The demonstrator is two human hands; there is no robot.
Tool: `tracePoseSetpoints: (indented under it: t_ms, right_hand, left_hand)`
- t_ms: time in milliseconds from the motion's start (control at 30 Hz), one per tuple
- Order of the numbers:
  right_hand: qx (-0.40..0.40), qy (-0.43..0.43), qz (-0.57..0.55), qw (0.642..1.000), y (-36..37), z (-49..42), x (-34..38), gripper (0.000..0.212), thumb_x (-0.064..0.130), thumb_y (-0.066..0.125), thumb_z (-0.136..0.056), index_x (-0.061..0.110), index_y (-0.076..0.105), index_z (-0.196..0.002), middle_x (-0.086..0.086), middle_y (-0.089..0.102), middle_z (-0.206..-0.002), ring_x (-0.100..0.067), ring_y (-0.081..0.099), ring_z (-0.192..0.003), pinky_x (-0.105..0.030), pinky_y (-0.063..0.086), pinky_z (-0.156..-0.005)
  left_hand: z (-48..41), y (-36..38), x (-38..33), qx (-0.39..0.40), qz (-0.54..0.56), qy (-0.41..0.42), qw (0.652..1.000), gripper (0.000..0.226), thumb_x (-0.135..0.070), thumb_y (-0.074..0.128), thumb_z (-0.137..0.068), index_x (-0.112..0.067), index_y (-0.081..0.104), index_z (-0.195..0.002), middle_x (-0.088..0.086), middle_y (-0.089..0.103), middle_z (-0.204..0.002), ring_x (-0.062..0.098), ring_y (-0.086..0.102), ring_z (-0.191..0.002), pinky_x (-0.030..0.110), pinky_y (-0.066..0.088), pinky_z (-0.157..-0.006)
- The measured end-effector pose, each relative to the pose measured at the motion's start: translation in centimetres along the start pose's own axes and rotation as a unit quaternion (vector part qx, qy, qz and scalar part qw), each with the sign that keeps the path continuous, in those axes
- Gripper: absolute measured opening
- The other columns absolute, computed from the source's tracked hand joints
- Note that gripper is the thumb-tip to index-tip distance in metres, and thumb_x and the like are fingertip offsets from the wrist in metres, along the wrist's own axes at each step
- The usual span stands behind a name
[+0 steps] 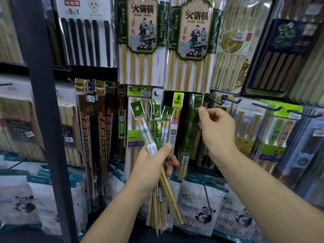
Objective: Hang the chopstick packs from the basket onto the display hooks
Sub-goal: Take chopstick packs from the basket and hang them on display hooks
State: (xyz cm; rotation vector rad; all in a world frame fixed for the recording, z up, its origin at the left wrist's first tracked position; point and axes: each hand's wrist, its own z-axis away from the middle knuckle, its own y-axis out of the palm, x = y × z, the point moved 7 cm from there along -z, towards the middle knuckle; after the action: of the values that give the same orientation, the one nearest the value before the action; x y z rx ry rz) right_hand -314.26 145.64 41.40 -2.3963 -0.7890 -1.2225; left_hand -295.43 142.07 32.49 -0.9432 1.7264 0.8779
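Hands occupy the lower centre of the head view, both raised toward the display wall. The left hand (154, 160) is clenched around a fanned bundle of chopstick packs (154, 120); the green header cards with punched holes spread above the fist, and the bamboo ends project below the wrist. The right hand (217, 130) sits to the right of the bundle and slightly higher, apart from it. Its thumb and curled fingers pinch the right edge of a green pack (192, 123) that hangs on a display hook (198, 100) just above the thumb tip. This hanging pack lies between the two hands, closer to the right one. Further hooks (266, 106) carrying other packs extend to the right of the right hand. A dark upright post (42, 102) stands well left of the left hand.
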Motion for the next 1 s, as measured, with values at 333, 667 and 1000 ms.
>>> tracePoseSetpoints:
  t_ms: [333,667,1000]
  right_hand:
    - [0.165,0.004,-0.032,0.986,2.0,5.1,1.9,0.014,0.029,0.072,-0.093,0.018,0.072,-0.084,-0.007,0.069,-0.077,-0.005,0.06,-0.06,-0.02,0.053,-0.055]
    - [0.157,0.006,-0.043,0.987,1.9,5.3,1.4,0.014,0.026,0.072,-0.094,0.019,0.074,-0.083,-0.007,0.069,-0.073,-0.006,0.06,-0.059,-0.019,0.051,-0.054]
    - [0.049,0.019,-0.102,0.993,-0.4,3.6,0.9,0.011,0.025,0.072,-0.095,0.026,0.068,-0.085,0.015,0.061,-0.063,-0.004,0.057,-0.06,-0.015,0.047,-0.054]
  left_hand:
    - [-0.2,0.6,0.2,0.004,0.025,0.023,0.999,0.02,-0.016,0.06,-0.104,-0.006,0.066,-0.088,0.007,0.069,-0.072,0.021,0.058,-0.051,0.029,0.05,-0.049]
    - [0.0,0.8,0.3,0.009,0.06,0.018,0.998,0.016,-0.019,0.06,-0.103,-0.007,0.068,-0.098,0.009,0.074,-0.079,0.019,0.067,-0.062,0.028,0.053,-0.051]
    - [-0.5,-0.8,0.9,-0.067,0.107,-0.026,0.992,0.008,-0.016,0.06,-0.104,-0.011,0.059,-0.111,0.007,0.081,-0.093,0.022,0.079,-0.086,0.033,0.062,-0.07]
